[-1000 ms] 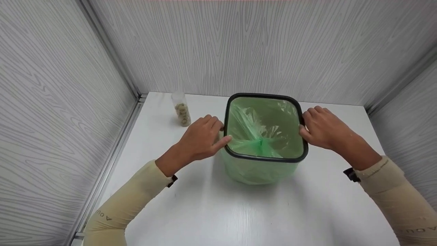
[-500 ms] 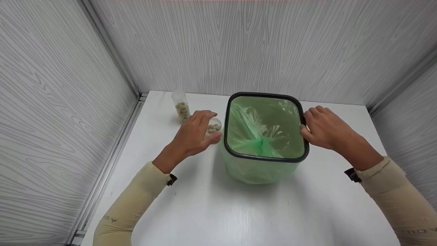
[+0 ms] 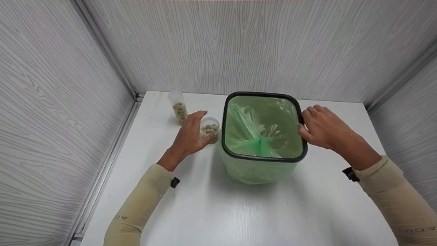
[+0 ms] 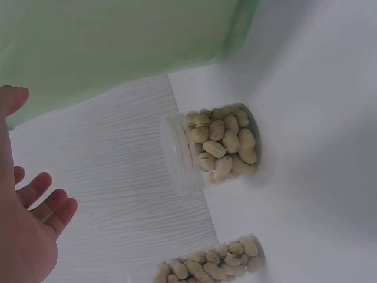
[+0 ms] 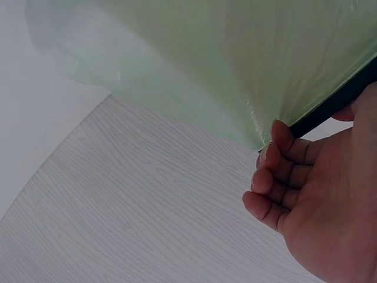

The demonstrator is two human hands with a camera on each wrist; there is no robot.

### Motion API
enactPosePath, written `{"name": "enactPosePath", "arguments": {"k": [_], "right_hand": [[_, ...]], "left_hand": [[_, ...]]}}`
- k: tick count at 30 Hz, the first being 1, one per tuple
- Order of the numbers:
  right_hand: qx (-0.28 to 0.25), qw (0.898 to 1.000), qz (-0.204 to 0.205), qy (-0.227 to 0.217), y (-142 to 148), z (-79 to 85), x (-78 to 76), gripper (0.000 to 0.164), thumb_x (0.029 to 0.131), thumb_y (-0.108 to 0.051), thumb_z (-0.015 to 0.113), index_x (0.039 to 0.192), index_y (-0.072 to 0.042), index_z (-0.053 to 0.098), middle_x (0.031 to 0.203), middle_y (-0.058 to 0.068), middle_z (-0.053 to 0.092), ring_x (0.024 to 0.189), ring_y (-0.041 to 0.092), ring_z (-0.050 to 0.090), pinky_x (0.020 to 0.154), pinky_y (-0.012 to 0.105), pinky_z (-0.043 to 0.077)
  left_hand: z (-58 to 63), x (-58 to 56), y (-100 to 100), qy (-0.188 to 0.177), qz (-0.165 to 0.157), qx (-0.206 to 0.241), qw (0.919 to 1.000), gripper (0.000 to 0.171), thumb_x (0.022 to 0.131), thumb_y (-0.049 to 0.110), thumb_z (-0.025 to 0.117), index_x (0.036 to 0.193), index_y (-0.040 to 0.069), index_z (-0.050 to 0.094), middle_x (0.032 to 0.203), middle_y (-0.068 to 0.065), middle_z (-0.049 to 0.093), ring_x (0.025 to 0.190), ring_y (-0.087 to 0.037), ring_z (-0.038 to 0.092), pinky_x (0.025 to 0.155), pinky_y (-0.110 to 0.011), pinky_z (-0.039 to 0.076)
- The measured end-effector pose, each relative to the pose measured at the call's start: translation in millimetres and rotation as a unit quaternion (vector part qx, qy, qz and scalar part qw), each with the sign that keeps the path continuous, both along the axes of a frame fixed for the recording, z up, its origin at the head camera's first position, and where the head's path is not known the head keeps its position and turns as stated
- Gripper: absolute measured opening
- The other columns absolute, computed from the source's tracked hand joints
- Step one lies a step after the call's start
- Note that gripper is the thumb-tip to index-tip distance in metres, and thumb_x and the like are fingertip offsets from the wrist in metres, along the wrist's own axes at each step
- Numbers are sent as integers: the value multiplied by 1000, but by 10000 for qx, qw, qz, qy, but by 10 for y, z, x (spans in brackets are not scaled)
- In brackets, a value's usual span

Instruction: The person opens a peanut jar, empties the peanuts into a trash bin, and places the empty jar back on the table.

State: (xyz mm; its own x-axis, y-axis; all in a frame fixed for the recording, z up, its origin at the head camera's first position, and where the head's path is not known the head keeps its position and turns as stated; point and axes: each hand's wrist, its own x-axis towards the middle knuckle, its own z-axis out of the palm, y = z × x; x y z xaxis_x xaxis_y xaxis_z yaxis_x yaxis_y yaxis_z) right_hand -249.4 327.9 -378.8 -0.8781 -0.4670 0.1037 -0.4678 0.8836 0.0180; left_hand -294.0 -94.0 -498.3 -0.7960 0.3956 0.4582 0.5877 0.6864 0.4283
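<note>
A trash bin (image 3: 259, 171) with a black rim (image 3: 261, 158) stands on the white table, lined with a green plastic bag (image 3: 256, 130). My right hand (image 3: 322, 128) grips the rim's right side, thumb inside and fingers outside; the right wrist view shows the fingers (image 5: 268, 209) curled at the rim. To the bin's left, my left hand (image 3: 191, 135) hovers with thumb and fingers apart, holding nothing. Right beside it is a short clear jar (image 4: 221, 141) of peanuts with a whitish lid. In the head view the thumb overlaps the jar; the left wrist view shows them apart.
A tall clear container (image 3: 178, 107) part-filled with peanuts stands behind my left hand, towards the table's back left corner. Grey wood-grain panels (image 3: 218, 44) wall the white table (image 3: 239, 215) at the back and on both sides.
My left hand has let go of the bin's left rim and moved left, its fingers spreading. The short peanut jar has come into sight. The right hand keeps its grip on the rim.
</note>
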Motion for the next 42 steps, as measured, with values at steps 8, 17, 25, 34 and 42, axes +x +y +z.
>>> {"name": "enactPosePath", "arguments": {"k": [8,17,25,34,42], "right_hand": [[-42,10000,51,74,5,-15,-5,26,92,-22,44,79,0,51,78,12,52,77,28,47,75,46,41],[-41,9999,53,86,0,-4,-12,26,92,-22,43,79,-1,51,77,11,51,76,27,46,74,45,41],[-86,9999,112,84,15,-16,-12,25,90,-21,43,80,0,51,77,12,51,76,28,45,75,45,40],[-56,9999,93,105,33,9,-2,25,92,-21,44,81,1,51,78,12,51,76,27,44,74,44,39],[-1,9999,114,93,21,-16,-9,27,92,-22,43,83,2,51,79,13,51,76,28,44,73,45,39]], "left_hand": [[-229,-88,-18,-679,362,252,9967,85,81,49,73,147,12,34,146,-9,44,136,-24,43,110,-45,43],[-396,-171,-5,-1411,797,606,9849,93,79,53,74,150,14,31,152,-9,39,141,-26,39,113,-48,39],[-586,-276,10,-1704,1064,1105,9734,94,77,46,78,150,12,30,152,-12,37,138,-27,40,114,-48,37],[-841,-376,35,-2094,1018,1859,9546,100,73,42,82,150,8,29,147,-14,38,131,-29,42,108,-47,42],[-1075,-422,58,-2268,1262,2070,9433,104,69,37,86,150,7,28,144,-13,41,130,-28,42,107,-45,42]]}}
